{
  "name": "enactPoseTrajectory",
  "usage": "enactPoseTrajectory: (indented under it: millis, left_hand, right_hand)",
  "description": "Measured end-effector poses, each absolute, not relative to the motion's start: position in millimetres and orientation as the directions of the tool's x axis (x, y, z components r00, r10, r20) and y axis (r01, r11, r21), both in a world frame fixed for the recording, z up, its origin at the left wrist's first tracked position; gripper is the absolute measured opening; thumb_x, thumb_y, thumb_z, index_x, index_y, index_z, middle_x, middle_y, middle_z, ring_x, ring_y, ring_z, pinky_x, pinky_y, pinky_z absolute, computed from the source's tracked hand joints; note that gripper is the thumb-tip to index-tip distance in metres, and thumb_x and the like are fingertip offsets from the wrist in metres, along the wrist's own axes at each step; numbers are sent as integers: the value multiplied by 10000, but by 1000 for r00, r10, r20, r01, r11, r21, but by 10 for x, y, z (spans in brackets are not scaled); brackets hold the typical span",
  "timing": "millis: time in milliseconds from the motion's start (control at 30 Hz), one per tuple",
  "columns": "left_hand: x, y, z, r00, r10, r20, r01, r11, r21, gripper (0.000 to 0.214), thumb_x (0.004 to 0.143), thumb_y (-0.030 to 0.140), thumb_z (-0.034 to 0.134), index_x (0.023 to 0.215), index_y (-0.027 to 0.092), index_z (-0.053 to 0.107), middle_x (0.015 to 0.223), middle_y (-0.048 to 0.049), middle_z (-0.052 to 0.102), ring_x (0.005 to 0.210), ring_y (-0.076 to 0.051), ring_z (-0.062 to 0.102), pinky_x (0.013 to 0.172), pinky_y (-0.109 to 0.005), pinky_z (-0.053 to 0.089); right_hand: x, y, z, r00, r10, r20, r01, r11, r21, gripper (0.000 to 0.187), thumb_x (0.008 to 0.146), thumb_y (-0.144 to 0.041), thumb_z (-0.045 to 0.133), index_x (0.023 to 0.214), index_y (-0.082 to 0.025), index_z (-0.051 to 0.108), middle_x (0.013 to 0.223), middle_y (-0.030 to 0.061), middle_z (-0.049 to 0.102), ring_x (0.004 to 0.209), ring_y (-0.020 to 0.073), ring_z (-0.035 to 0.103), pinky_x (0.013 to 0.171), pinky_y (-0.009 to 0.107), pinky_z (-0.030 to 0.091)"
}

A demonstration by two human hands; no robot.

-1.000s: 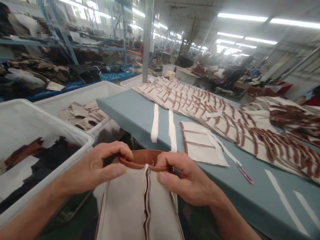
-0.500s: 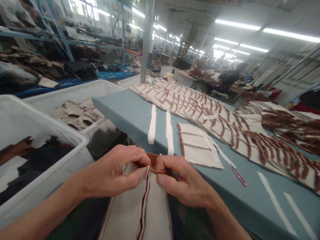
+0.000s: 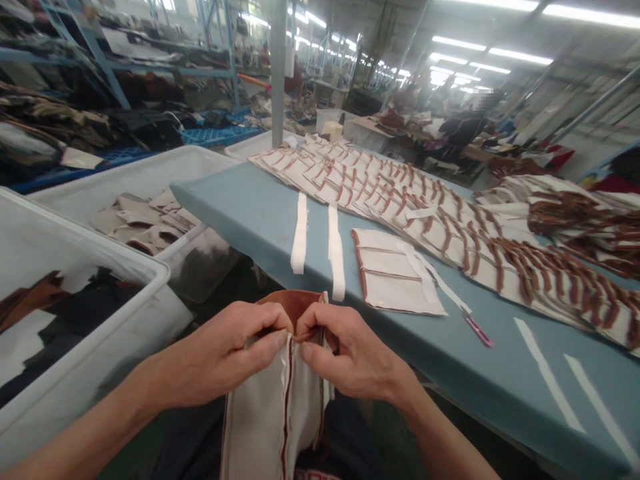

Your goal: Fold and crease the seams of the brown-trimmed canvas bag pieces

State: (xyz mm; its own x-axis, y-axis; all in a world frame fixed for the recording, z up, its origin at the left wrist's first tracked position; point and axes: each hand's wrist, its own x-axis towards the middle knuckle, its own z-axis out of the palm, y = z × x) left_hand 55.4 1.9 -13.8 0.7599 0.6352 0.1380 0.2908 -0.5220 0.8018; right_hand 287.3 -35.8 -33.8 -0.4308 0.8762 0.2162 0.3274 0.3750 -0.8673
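Observation:
A cream canvas pouch [image 3: 273, 420] with brown trim and a brown lining hangs in front of me, below the table's near edge. My left hand [image 3: 227, 350] pinches its top edge on the left of the centre seam. My right hand [image 3: 350, 353] pinches the same edge on the right, thumbs almost touching. Both hands are closed on the fabric. The brown lining [image 3: 293, 303] shows above my fingers.
A blue-grey table [image 3: 260, 213] carries two white strips [image 3: 300, 233], a flat cream piece [image 3: 395, 280], a pink-handled tool [image 3: 477, 330] and long rows of trimmed pieces [image 3: 450, 233]. White bins [image 3: 150, 177] with fabric stand on the left. A person works far back.
My hands have drawn together at the pouch's top edge, closing its mouth. The view has shifted slightly, so the table sits higher and further left.

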Motion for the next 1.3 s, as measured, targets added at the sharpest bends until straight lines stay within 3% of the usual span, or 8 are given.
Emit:
enactPoseTrajectory:
  millis: [233,467,733,933,1133,1200,1300]
  left_hand:
    - [600,8,4,785,618,42,306,-447,841,342,1094,302,469,806,197,621,753,58,591,689,-105,525,643,-194,407]
    - [620,8,-21,747,662,-50,387,-373,843,358,1062,351,502,834,178,717,761,25,693,707,-136,599,659,-227,438]
    - [632,3,-3,746,662,-71,410,-373,832,336,1031,324,507,804,179,708,717,23,668,647,-131,556,582,-239,381]
    - [655,42,66,781,622,-57,340,-347,874,388,1058,342,496,756,182,679,708,30,610,655,-123,538,601,-217,406]
    - [632,76,24,801,594,-76,309,-302,902,265,977,386,697,802,187,712,716,46,619,653,-112,526,595,-197,393]
    - [631,91,-6,806,587,-70,302,-306,903,282,982,386,703,785,184,711,690,50,600,638,-107,508,584,-193,380]
    - [629,108,-28,813,579,-67,302,-321,898,269,999,362,682,806,181,733,697,41,623,637,-107,523,580,-190,385]
  right_hand:
    - [2828,-398,-356,-381,895,231,232,334,-913,60,866,-224,682,831,-200,639,742,-50,624,623,109,498,689,258,442]
    - [2833,-454,-356,-324,890,322,370,432,-823,47,846,-237,678,851,-196,656,751,-23,662,618,122,531,644,270,422]
    - [2816,-451,-351,-299,941,158,291,248,-924,128,831,-270,692,751,-209,612,668,-33,620,600,125,541,576,253,402]
    - [2767,-443,-353,-287,936,204,283,286,-915,191,794,-229,699,683,-208,546,626,-52,551,571,101,471,563,248,350]
    - [2809,-430,-314,-369,917,149,230,245,-942,200,814,-207,713,683,-197,562,645,-57,543,594,93,462,569,240,348]
    - [2860,-399,-323,-417,903,104,198,202,-959,240,883,-267,746,713,-186,597,670,-48,568,607,93,471,573,237,357]
    - [2939,-351,-351,-492,867,86,117,163,-980,411,967,-495,777,753,-177,628,691,-38,585,619,101,468,564,235,369]
